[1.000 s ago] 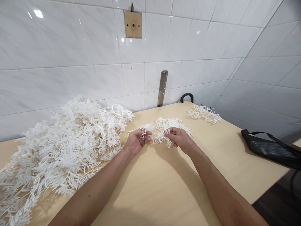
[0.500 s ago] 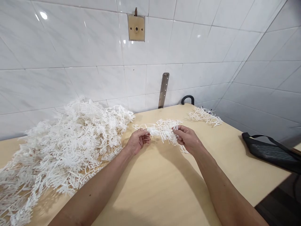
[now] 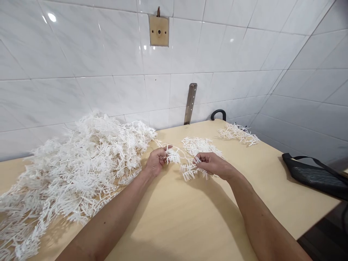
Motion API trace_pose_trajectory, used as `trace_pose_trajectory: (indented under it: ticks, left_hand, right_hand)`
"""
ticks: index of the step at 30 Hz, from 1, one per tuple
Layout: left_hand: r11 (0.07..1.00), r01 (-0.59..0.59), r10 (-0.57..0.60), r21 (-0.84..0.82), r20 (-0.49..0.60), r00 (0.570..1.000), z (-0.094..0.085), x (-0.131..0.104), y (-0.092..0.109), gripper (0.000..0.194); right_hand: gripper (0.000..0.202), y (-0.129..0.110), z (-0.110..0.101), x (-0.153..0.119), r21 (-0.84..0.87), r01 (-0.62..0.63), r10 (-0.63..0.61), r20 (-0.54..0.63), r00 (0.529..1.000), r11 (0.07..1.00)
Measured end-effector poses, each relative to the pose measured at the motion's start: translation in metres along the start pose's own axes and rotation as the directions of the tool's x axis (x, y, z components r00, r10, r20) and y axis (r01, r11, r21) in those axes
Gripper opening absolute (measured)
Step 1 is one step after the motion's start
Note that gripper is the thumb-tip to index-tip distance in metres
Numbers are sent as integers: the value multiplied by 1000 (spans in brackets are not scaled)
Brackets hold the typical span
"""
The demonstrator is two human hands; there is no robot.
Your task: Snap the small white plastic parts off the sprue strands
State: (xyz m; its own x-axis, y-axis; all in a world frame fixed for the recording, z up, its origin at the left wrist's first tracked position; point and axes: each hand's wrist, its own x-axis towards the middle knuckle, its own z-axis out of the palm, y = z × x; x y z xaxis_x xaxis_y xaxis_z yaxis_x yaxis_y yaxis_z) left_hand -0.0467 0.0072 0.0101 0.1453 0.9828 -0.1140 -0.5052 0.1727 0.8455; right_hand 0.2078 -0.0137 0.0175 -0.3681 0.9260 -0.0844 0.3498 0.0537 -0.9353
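Observation:
Between my hands, above the table point(image 3: 168, 221), is a white plastic plant sprig point(image 3: 173, 157) with thin stems and needle-like tufts. My left hand point(image 3: 157, 161) pinches its left part between thumb and fingers. My right hand point(image 3: 213, 165) is closed on its right part, where a tuft hangs beneath the fingers. Just behind, a small flat heap of white sprigs point(image 3: 199, 145) lies on the wood, partly covered by my right hand. A large tangled pile of the same white foliage point(image 3: 89, 166) spreads to the left of my left hand.
Bare white branch pieces point(image 3: 239, 135) lie at the table's back right. Behind them is a black curved handle point(image 3: 218, 113). A black mesh bag point(image 3: 312, 175) rests at the right edge. A metal bracket point(image 3: 190, 103) stands against the tiled wall point(image 3: 125, 94).
The sprig's tufts have spread apart, with a bare stem now showing between my hands. My right hand has turned and shifted slightly down and right; my left hand has moved slightly left.

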Motion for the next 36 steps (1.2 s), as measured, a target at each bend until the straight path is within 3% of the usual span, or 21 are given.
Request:
trace_pose_trajectory:
  ticks: [2,7,15,22,25,27,28,31,36]
  left_hand:
    - [996,-18,17,-84,-19,1000,-3,2,2,5]
    - [979,1,-8,-202,-33,999,-2,1,6,11]
    - [993,-23,15,-117,-71,997,3,-2,6,11]
    - [995,3,-5,-97,-12,1000,3,-8,5,18]
    - [999,8,-6,-45,62,998,7,-12,6,19]
    - [1000,18,-16,-20,127,992,11,-15,6,18]
    - [1000,20,-18,-11,149,989,12,-16,5,18]
    - [1000,3,-4,6,171,985,18,-18,2,18]
    - [1000,-3,-1,17,203,979,23,-19,-5,19]
  right_hand:
    - [15,1,1,0,-101,-29,29,3,1000,994]
    - [13,3,1,0,-197,-19,36,84,996,980]
    - [22,-1,-4,-3,-156,-11,28,111,993,988]
    - [31,-14,-13,-13,-189,1,55,290,956,982]
    - [36,-12,-8,-9,-149,14,-1,84,996,989]
    - [39,-9,1,-2,-63,28,-35,-114,993,998]
    - [41,-8,6,1,-6,40,-40,-159,986,999]
    - [46,-5,22,9,128,49,-29,-149,988,991]
    - [48,-4,39,12,192,75,-55,-110,992,979]
